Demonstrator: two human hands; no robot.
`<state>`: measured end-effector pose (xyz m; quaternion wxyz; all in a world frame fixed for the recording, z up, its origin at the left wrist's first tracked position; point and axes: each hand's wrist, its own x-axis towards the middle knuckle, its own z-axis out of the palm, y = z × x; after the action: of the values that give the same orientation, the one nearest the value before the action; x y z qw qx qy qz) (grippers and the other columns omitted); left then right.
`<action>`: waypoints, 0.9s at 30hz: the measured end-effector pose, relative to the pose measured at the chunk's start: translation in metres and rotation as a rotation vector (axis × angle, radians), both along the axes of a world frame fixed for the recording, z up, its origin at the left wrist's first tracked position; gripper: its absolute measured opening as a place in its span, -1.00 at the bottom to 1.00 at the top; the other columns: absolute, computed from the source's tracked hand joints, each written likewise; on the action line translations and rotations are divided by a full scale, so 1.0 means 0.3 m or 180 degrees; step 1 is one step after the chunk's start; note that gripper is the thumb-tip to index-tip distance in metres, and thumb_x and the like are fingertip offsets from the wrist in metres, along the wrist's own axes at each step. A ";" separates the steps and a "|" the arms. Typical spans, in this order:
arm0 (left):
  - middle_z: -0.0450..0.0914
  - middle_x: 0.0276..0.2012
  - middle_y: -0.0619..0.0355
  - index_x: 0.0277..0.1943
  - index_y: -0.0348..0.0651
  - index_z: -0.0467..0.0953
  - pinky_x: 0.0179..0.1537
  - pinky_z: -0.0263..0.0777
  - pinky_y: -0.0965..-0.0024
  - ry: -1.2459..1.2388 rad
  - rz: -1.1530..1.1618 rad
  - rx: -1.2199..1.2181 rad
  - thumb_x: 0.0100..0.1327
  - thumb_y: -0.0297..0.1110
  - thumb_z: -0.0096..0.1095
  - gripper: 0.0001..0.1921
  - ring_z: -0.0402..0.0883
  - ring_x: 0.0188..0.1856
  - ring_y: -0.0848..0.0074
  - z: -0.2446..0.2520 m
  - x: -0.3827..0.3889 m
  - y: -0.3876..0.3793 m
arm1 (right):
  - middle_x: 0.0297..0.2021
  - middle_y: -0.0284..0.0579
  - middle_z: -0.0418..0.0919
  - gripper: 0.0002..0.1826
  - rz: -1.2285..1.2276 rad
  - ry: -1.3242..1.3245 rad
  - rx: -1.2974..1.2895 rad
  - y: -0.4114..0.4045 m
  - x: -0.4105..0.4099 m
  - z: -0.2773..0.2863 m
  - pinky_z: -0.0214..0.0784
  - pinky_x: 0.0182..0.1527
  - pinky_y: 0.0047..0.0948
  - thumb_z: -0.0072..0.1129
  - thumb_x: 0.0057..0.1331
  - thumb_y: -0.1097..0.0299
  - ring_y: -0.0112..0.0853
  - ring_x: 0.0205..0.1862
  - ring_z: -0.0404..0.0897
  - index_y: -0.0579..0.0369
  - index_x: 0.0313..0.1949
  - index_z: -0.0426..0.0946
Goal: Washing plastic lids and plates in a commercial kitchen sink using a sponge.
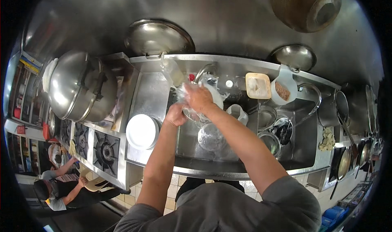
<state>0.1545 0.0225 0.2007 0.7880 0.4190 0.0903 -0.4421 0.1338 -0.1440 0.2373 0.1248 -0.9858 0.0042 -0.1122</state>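
Observation:
At the left basin of a steel sink (190, 158), my left hand (176, 115) grips the edge of a dish (196, 118). My right hand (199, 98) lies over that dish, its fingers blurred amid splashing water and white foam. Both hands are just below a curved faucet (205, 69). The dish is mostly hidden, so its exact kind is unclear. Beneath my hands, a round shiny vessel (210, 137) sits in the basin. A white plastic jug (237, 113) stands right of my right hand. White plates (142, 131) are stacked on the left drainboard, beside my left forearm.
A plastic bottle (172, 70), a yellowish tub (258, 85) and a white scoop (283, 89) line the back ledge. Bowls (265, 117) occupy the right basin under a running faucet (315, 92). Left are a large lidded pot (73, 88), gas burners (106, 152) and another person (58, 186).

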 end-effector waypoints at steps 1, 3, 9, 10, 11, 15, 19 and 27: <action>0.66 0.00 -0.05 0.14 -0.43 0.50 0.08 0.59 0.05 -0.0056 0.0037 -0.0076 0.38 -0.52 0.06 -0.68 0.68 0.02 0.18 0.010 -0.002 0.007 | 0.13 0.14 0.58 -0.40 0.0047 0.0249 0.0198 0.005 -0.003 0.037 0.47 0.15 0.01 0.16 0.29 0.17 -0.03 0.14 0.60 0.00 0.32 0.43; 0.67 -0.01 -0.04 0.14 -0.43 0.50 0.08 0.58 0.06 -0.0114 0.0040 -0.0160 0.36 -0.52 0.08 -0.68 0.68 0.02 0.18 0.019 -0.010 0.000 | 0.08 0.14 0.59 -0.36 0.0096 0.0734 0.0598 -0.004 -0.013 0.104 0.49 0.12 0.03 0.18 0.27 0.16 -0.07 0.18 0.58 -0.12 0.36 0.40; 0.67 0.04 -0.03 0.16 -0.34 0.51 0.19 0.50 0.01 0.0090 0.0795 -0.0669 0.48 -0.28 0.07 -0.66 0.66 0.08 0.19 0.083 -0.080 -0.063 | 0.20 0.04 0.49 -0.55 0.0708 -0.0621 0.0655 -0.064 -0.238 0.000 0.31 0.32 -0.05 0.18 0.31 0.04 0.00 0.24 0.48 -0.24 0.18 0.57; 0.67 0.04 -0.03 0.16 -0.34 0.51 0.19 0.50 0.01 0.0104 0.0789 -0.0664 0.48 -0.28 0.07 -0.66 0.66 0.08 0.19 0.075 -0.117 -0.061 | 0.24 0.07 0.46 -0.54 0.0591 -0.0363 0.0657 -0.088 -0.307 0.020 0.24 0.36 -0.06 0.16 0.32 0.03 -0.01 0.29 0.44 -0.24 0.19 0.56; 0.65 0.05 -0.02 0.18 -0.29 0.50 0.16 0.52 0.03 0.0157 0.0639 -0.0584 0.46 -0.31 0.11 -0.67 0.65 0.08 0.19 0.065 -0.169 -0.054 | 0.27 0.10 0.44 -0.54 0.0476 -0.0104 0.0661 -0.113 -0.363 0.036 0.17 0.41 -0.07 0.14 0.34 0.03 -0.02 0.34 0.39 -0.24 0.21 0.55; 0.62 0.07 0.01 0.25 -0.21 0.45 0.07 0.57 0.08 -0.0014 -0.0056 0.0044 0.38 -0.41 0.24 -0.60 0.64 0.11 0.18 0.136 -0.374 -0.170 | 0.13 0.04 0.53 -0.51 -0.1041 -0.0998 0.0979 -0.220 -0.340 -0.053 0.33 0.21 0.08 0.15 0.30 0.21 0.04 0.13 0.51 -0.05 0.23 0.50; 0.62 0.14 0.02 0.30 -0.24 0.44 0.12 0.56 0.17 -0.2050 -0.1100 0.0108 0.35 -0.54 0.21 -0.55 0.65 0.11 0.26 0.045 -0.428 -0.177 | -0.15 -0.02 0.68 -0.67 0.0792 -0.1874 0.0785 -0.188 -0.443 0.035 0.44 0.09 -0.03 0.29 0.26 0.12 -0.06 -0.05 0.64 0.04 -0.10 0.67; 0.54 0.24 -0.03 0.35 -0.23 0.35 0.28 0.43 0.02 -0.0860 0.0002 -0.0777 0.46 -0.42 0.11 -0.57 0.54 0.26 0.17 0.127 -0.489 -0.394 | -0.19 -0.21 0.72 -0.60 -0.1716 -0.0875 0.6433 -0.433 -0.726 -0.063 0.53 -0.03 -0.32 0.40 0.31 0.18 -0.38 -0.11 0.67 0.18 0.01 0.60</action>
<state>0.0078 -0.0957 0.2390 0.8381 0.3757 -0.0707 -0.3892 -0.0839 -0.2739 0.2183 0.8586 -0.3687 0.3005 -0.1913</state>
